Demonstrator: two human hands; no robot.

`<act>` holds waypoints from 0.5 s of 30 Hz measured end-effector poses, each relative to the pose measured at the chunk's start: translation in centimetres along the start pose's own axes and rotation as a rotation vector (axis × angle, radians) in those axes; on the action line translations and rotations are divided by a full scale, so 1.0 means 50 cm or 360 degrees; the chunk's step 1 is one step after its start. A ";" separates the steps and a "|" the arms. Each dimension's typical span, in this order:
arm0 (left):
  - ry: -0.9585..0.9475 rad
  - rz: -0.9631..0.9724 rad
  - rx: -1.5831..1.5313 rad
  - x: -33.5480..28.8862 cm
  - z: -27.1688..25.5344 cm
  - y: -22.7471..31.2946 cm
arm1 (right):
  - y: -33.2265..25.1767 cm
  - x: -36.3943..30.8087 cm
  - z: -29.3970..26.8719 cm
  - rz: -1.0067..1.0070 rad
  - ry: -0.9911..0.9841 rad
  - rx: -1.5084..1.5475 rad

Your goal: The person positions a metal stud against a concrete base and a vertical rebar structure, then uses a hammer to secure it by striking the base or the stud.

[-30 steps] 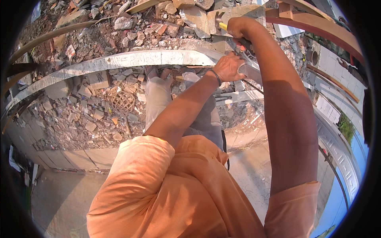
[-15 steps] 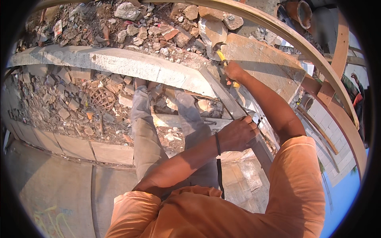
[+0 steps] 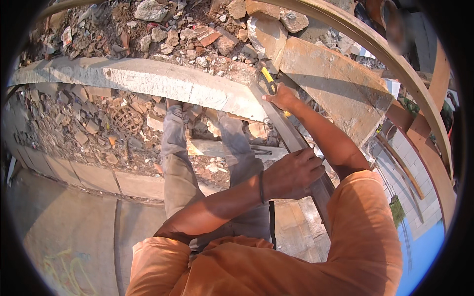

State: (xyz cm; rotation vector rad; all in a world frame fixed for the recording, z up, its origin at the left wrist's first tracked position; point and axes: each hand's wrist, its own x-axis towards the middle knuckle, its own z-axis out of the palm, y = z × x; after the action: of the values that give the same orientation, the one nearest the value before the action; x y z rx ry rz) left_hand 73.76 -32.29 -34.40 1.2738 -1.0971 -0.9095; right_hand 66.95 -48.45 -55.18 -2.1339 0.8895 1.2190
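My right hand (image 3: 283,97) grips a claw hammer (image 3: 267,75) by its yellow and black handle, its dark head pointing away from me. The hammer lies over the far end of a long wooden beam (image 3: 282,127), which slants from the white concrete edge back toward my right side. Close to the beam's nearer part is my left hand (image 3: 296,173), fingers bent and pressed together. Whatever those fingers may hold is hidden. A dark band circles the left wrist.
A white concrete ledge (image 3: 148,74) crosses ahead, with rubble (image 3: 173,42) beyond it and broken bricks (image 3: 81,126) on the nearer side. A large slab (image 3: 335,84) leans at the right. Past it curves a long wooden rail (image 3: 380,42). My legs (image 3: 180,172) stand among the debris.
My right hand and the hammer have shifted left, closer to the beam's far end. My left hand has moved slightly left and toward me. The view has turned a little.
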 end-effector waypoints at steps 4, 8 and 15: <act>0.0037 0.0021 0.0057 -0.006 0.005 -0.005 | 0.001 0.011 -0.001 0.0045 -0.0203 0.0294; -0.0004 -0.0001 0.0009 -0.009 0.001 0.000 | 0.014 0.037 0.010 0.0175 -0.0338 0.0244; 0.0195 -0.0208 -0.0401 -0.040 0.024 0.023 | -0.014 0.039 0.000 0.0156 -0.0382 0.0069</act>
State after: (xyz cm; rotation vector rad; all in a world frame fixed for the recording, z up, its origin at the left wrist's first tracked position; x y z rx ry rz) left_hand 72.00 -30.55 -33.54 1.1840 -0.7836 -1.0192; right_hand 68.21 -48.52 -56.80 -1.8804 0.9127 1.4554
